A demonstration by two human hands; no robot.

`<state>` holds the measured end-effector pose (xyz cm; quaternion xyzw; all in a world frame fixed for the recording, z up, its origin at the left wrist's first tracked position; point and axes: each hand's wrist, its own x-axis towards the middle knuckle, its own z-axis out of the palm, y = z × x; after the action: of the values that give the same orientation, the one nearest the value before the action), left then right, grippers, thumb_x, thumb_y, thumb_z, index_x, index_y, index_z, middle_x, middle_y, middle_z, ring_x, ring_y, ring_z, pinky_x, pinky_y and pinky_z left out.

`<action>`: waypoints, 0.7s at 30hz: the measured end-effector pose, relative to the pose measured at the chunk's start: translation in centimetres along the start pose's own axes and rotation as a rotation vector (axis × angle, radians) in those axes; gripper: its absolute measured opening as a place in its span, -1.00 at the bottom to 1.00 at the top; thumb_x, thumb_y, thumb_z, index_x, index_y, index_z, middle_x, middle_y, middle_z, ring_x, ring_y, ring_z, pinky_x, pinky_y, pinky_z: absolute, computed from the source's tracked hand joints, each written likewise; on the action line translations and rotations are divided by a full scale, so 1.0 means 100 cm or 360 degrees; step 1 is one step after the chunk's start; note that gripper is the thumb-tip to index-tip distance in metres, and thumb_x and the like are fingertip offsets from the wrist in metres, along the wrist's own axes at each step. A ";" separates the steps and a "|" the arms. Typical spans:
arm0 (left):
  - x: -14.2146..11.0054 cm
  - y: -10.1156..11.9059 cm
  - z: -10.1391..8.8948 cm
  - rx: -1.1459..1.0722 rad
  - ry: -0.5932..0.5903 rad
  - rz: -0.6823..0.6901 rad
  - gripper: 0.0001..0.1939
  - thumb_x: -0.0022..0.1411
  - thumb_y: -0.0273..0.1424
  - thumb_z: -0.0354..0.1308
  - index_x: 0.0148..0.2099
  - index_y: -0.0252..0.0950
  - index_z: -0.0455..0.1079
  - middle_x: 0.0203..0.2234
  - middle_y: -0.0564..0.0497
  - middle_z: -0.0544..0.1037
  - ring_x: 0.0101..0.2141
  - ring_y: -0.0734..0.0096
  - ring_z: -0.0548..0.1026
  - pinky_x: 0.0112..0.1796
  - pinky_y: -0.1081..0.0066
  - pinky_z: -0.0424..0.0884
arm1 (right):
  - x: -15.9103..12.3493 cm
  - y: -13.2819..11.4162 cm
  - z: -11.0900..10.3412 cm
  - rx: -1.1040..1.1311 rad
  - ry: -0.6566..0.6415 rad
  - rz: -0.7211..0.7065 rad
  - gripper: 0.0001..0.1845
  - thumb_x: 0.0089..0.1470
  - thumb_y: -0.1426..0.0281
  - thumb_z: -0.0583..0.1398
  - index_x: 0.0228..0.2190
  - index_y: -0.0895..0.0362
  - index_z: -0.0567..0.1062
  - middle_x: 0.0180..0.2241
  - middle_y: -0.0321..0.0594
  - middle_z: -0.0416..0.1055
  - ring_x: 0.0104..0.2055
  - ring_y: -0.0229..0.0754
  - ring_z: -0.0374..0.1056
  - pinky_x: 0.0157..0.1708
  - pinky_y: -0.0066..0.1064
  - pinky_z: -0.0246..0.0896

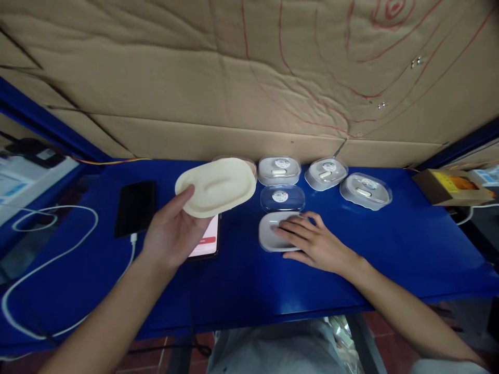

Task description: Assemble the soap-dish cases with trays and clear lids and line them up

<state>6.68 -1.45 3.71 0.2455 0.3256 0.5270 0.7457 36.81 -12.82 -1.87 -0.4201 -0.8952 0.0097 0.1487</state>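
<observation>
My left hand [171, 228] grips a cream-coloured shallow oval tray [218, 187] at its near left end, thumb on top, holding it raised above the table. The tray has a raised ridge in its middle. My right hand [312, 239] has its fingers stretched over a light grey oval dish [268, 234] on the table, the fingertips reaching into it and over its right end. Just behind that dish lies a clear plastic lid [283, 199] with a round white sticker. A lit phone [208, 241] is partly covered by my left hand and the tray.
Several lidded grey containers, one at the back middle [279, 171], stand on the blue table [241, 296]. At left are a black phone [135, 208] and a white cable [50, 267]. An open cardboard box [432, 188] sits at right. A cardboard wall [175, 93] rises behind.
</observation>
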 end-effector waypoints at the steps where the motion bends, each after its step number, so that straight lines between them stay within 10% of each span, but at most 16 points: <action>1: 0.000 -0.003 0.002 -0.0015 0.0000 -0.0015 -0.47 0.56 -0.47 0.03 0.48 -0.15 0.32 0.12 0.01 0.71 0.29 0.21 0.53 0.29 0.25 0.48 | 0.000 -0.001 0.001 0.0003 0.0037 -0.0048 -0.42 0.46 0.17 0.21 0.40 0.00 0.34 0.25 -0.06 0.55 0.28 0.09 0.44 0.27 0.06 0.22; 10: -0.018 -0.050 -0.004 0.0267 -0.0391 -0.0520 -0.50 0.51 -0.12 0.20 0.35 -0.24 0.48 0.27 -0.13 0.60 0.35 -0.07 0.44 0.31 0.06 0.45 | -0.002 -0.023 -0.016 -0.0011 0.0636 -0.0156 -0.28 0.39 0.35 0.31 0.46 0.03 0.25 0.12 -0.13 0.65 0.14 -0.01 0.53 0.18 -0.08 0.35; 21: -0.032 -0.068 -0.013 0.0111 -0.0753 -0.0846 -0.46 0.49 0.11 0.14 0.27 -0.07 0.54 0.24 -0.03 0.61 0.29 0.08 0.47 0.18 0.20 0.46 | 0.011 -0.028 0.003 0.0006 0.0538 -0.0159 -0.57 0.48 0.36 0.19 0.31 0.05 0.43 0.14 -0.14 0.64 0.20 -0.10 0.50 0.26 -0.17 0.26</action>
<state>9.29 -6.64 -1.27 0.2928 0.2143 0.2317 0.9026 33.94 -13.76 -1.49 -0.3705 -0.8771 -0.0668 0.2982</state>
